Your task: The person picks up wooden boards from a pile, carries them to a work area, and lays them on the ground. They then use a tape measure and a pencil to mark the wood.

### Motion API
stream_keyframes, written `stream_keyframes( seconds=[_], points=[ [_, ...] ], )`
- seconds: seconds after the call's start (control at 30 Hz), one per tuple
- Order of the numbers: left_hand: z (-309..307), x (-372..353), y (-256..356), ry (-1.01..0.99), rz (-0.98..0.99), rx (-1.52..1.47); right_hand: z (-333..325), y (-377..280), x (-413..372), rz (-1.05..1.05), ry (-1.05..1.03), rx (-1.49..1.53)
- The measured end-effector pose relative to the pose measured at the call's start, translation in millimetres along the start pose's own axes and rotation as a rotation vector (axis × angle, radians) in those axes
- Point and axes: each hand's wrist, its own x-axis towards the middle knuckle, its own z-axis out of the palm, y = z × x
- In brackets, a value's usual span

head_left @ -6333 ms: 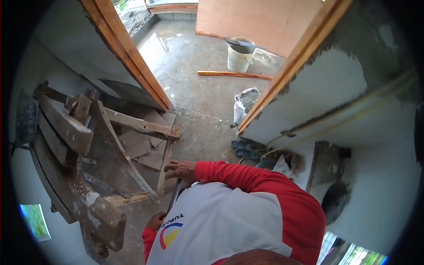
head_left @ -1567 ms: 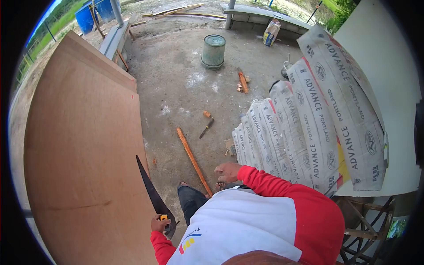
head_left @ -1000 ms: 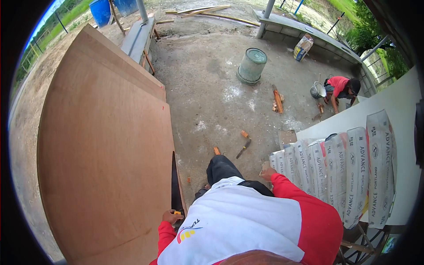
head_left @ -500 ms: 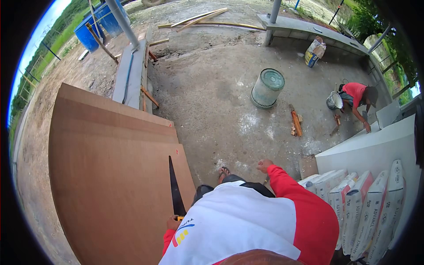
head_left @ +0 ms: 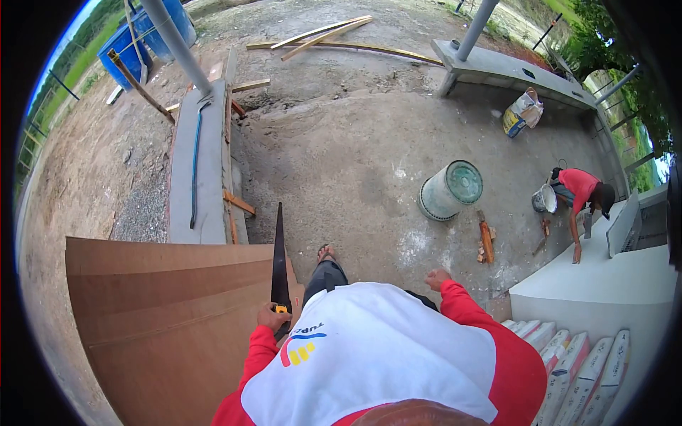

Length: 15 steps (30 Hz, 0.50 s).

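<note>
My left hand (head_left: 271, 317) is closed around a handsaw, with its long dark blade (head_left: 280, 259) pointing forward. A small yellow-and-black item (head_left: 282, 309), which looks like a tape measure, sits at the same fingers. Below and beside that hand lie large brown plywood sheets (head_left: 163, 312), stacked and slightly bowed. My right hand (head_left: 438, 279) hangs out to the side over the concrete floor, its fingers loosely curled, with nothing visible in them.
An upturned pale green bucket (head_left: 440, 195) stands ahead on the concrete. Wood scraps (head_left: 486, 241) lie beyond it. At right a co-worker in red (head_left: 579, 186) bends over a white panel (head_left: 597, 277), above upright cement bags (head_left: 582, 376). A low wall (head_left: 186, 170) runs along the left.
My body has advanced and turned slightly; the plywood now sits lower in view. My left hand has risen with the saw, and my right hand has shifted slightly right.
</note>
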Motion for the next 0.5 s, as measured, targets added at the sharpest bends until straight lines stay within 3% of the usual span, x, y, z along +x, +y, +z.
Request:
stream_keyframes(
  seconds=[0.07,0.27,0.37,0.5],
  points=[
    [-42.5,44.6,56.5,-0.092,0.008,-0.021,-17.2,-21.4,-7.7,0.225,-0.209,0.102],
    [-124.2,201.8,175.4,-0.105,0.215,0.085,-66.5,-91.8,35.8,0.338,-0.024,0.347],
    [-152.4,258.5,247.9,-0.068,0.241,0.137,-92.0,-137.5,91.3,0.316,-0.071,0.365],
    [-153.2,347.5,291.9,-0.03,0.225,0.139,-142.9,-201.4,186.8,0.263,-0.097,0.328]
  ],
)
